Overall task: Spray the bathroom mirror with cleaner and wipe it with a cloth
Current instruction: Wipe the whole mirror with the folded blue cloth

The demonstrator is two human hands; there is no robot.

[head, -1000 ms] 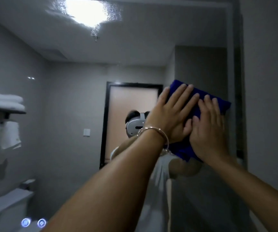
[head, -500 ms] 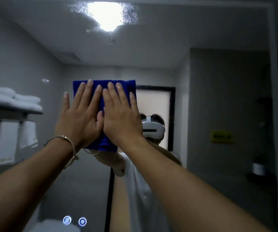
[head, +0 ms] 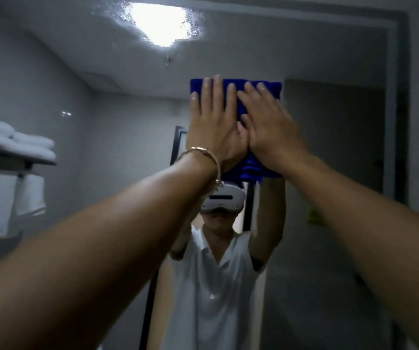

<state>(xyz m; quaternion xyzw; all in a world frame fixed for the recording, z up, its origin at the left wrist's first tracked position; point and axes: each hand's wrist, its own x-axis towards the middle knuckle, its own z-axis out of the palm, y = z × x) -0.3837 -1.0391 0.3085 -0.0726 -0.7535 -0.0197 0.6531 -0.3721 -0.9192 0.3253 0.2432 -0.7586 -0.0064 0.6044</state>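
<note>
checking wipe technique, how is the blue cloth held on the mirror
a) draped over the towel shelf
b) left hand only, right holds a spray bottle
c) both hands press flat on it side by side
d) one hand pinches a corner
C: the left hand and the right hand lie flat, fingers straight, next to each other on the blue cloth, pressing it against the mirror.

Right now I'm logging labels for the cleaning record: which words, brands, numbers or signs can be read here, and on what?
No text here can be read.
yellow sign, reflected at the right of the mirror: too blurred to read.
Small mark on the reflected white shirt: too small to tell.
blue cloth: no label shows.
</note>
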